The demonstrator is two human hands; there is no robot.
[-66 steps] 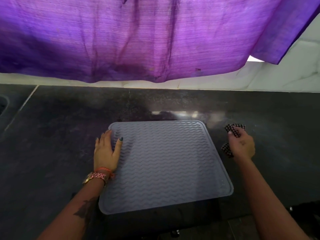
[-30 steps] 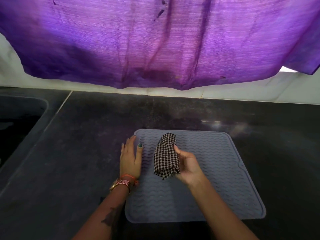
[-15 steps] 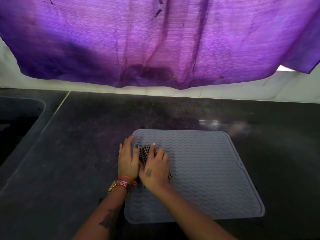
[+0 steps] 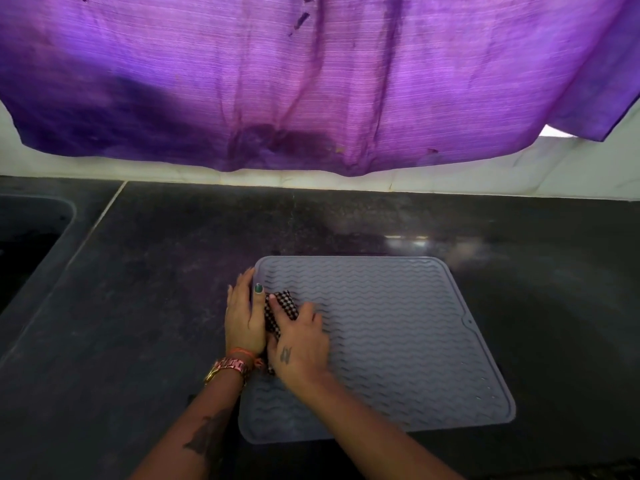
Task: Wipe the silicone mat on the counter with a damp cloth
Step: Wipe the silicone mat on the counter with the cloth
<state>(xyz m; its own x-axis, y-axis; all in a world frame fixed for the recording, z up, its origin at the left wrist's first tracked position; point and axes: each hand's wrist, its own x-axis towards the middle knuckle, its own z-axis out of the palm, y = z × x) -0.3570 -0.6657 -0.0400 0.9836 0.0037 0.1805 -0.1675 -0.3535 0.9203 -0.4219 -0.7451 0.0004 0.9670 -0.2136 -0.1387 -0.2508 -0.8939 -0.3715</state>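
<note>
- Silicone mat (image 4: 398,341), grey and wave-ribbed, lies flat on the dark counter (image 4: 156,306); its long axis seems to run left to right, slightly skewed.
- Right hand (image 4: 299,344) presses the checked cloth (image 4: 280,308) onto the mat's left side, fingers flat over it.
- Left hand (image 4: 244,315) rests straight-fingered on the mat's left edge, pinning it.
- Wiping looks barely begun; next, sweep the cloth rightward along the ribs.
</note>
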